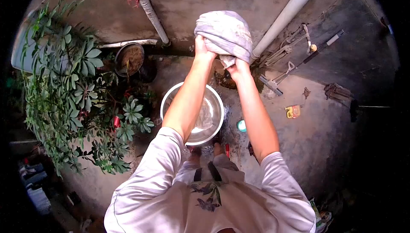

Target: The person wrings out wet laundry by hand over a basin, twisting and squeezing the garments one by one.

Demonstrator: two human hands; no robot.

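Two bare hands raise a bunched, pale patterned cloth (224,32) in front of a stained wall (183,2) in a paved yard. The left hand (205,50) is closed on the cloth's lower left side and the right hand (238,68) on its lower right, the two slightly apart, though the fabric hides most of the fingers. Below the forearms sits a round, pale-rimmed basin (164,105), beside leafy plants (87,92); what lies at its bottom is perhaps water or more fabric. The step in hand appears to be handling the bundle aloft, clear of the basin. Any next move calls for a firm grip from both hands, with the loose fold beneath the bundle gathered in.
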